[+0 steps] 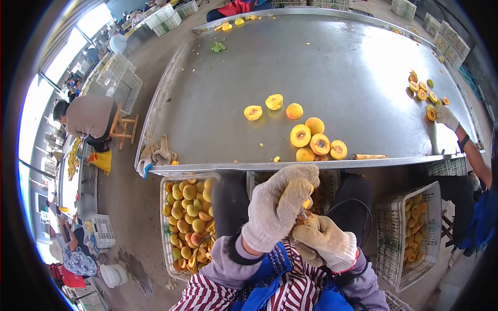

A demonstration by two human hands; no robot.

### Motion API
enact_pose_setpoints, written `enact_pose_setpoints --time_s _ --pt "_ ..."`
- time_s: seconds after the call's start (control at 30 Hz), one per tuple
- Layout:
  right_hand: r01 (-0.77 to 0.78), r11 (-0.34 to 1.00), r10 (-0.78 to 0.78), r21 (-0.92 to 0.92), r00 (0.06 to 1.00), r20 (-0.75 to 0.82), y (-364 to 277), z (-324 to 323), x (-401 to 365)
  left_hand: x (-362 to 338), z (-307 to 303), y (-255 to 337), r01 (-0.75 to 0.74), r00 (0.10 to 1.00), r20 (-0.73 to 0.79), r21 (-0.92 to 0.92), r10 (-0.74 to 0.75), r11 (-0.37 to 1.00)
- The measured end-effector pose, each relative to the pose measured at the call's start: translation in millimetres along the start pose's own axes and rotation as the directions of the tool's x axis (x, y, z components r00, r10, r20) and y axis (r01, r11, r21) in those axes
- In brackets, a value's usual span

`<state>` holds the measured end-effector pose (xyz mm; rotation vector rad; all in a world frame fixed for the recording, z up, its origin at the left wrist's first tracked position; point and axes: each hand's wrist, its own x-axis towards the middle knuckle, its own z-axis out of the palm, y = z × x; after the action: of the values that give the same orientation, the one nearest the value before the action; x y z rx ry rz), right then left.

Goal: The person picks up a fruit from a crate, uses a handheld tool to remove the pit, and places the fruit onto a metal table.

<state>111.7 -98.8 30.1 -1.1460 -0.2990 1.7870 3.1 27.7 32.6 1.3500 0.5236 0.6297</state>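
My left hand point(282, 207), in a pale knitted glove, is closed around a yellow peach point(307, 203), which its fingers mostly cover. Just below it, my right hand point(327, 242), gloved too, is wrapped around a small tool with a thin metal end point(304, 213) pointing up at the peach. The tool's handle is mostly hidden in the glove. Beyond my hands, several whole and halved peaches point(320, 144) lie near the front edge of the metal table point(223, 103); some halves show a reddish-brown centre. A wooden-handled tool point(369, 156) rests to their right.
A crate of peaches point(191, 223) stands left of my legs, another crate point(407, 233) on the right. Gloves point(158, 151) lie on the table's left corner. At right, a co-worker's gloved hand point(446, 117) touches peach halves. A person sits by a wooden stool point(123, 127) at left.
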Motion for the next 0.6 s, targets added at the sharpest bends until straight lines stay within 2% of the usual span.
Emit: enact_pose_setpoints --time_s 0.03,0.1,0.17,0.2,0.23,0.27,0.3,0.33,0.37,0.4,0.43,0.47,0.5,0.53,0.57,0.6 --pt "-0.014 0.999 0.016 -0.029 0.999 0.049 0 -3 -1 3 -2 5 0.173 0.983 0.086 -0.142 -0.162 0.975" --pt "-0.032 0.999 0.03 0.018 0.997 0.077 1 -5 -3 5 -3 5 0.219 0.973 0.098 -0.116 -0.208 0.969" --pt "-0.056 0.996 0.049 0.069 0.993 0.104 3 -8 -5 0 0 5 0.06 0.995 0.082 0.012 -0.061 0.998" --pt "-0.049 0.99 0.023 0.134 0.982 0.187 4 -10 -5 0 0 6 0.063 0.995 0.081 0.012 -0.064 0.998" --pt "-0.047 0.979 -0.008 0.199 0.964 0.267 7 -11 -4 0 0 6 -0.012 0.996 0.094 0.122 0.001 0.993" --pt "-0.049 0.979 -0.006 0.2 0.964 0.267 10 -11 -3 0 -1 7 -0.09 0.991 0.114 0.227 0.066 0.97" --pt "-0.005 0.97 -0.069 0.241 0.953 0.295 13 -10 -3 2 -3 5 -0.09 0.991 0.114 0.226 0.065 0.97" --pt "0.039 0.958 -0.132 0.283 0.938 0.32 17 -9 -2 4 -7 0 -0.256 0.961 0.176 0.259 0.215 0.931" --pt "0.037 0.958 -0.131 0.283 0.939 0.319 21 -13 -1 5 -9 -3 -0.414 0.904 0.24 0.279 0.355 0.866" --pt "-0.05 0.94 -0.105 0.339 0.899 0.425 26 -18 1 6 -10 -3 -0.412 0.905 0.239 0.278 0.353 0.867" --pt "-0.142 0.913 -0.089 0.383 0.845 0.527 30 -21 3 7 -10 -2 -0.523 0.847 0.279 0.283 0.453 0.804" --pt "-0.144 0.913 -0.088 0.383 0.845 0.527 33 -22 4 7 -10 -2 -0.626 0.776 0.319 0.283 0.544 0.727" --pt "-0.126 0.907 -0.116 0.402 0.843 0.526 35 -22 5 7 -10 0 -0.626 0.776 0.319 0.283 0.544 0.727" --pt "-0.11 0.9 -0.143 0.421 0.84 0.523 37 -22 6 6 -8 4 -0.36 0.907 0.288 0.155 0.306 0.92" --pt "-0.111 0.9 -0.141 0.421 0.841 0.522 38 -23 7 5 -6 6 -0.045 0.955 0.295 0.018 0.037 0.999" --pt "-0.171 0.879 -0.131 0.446 0.812 0.569 38 -24 8 3 -6 2 0.003 0.957 0.289 -0.013 0.0 1.0"
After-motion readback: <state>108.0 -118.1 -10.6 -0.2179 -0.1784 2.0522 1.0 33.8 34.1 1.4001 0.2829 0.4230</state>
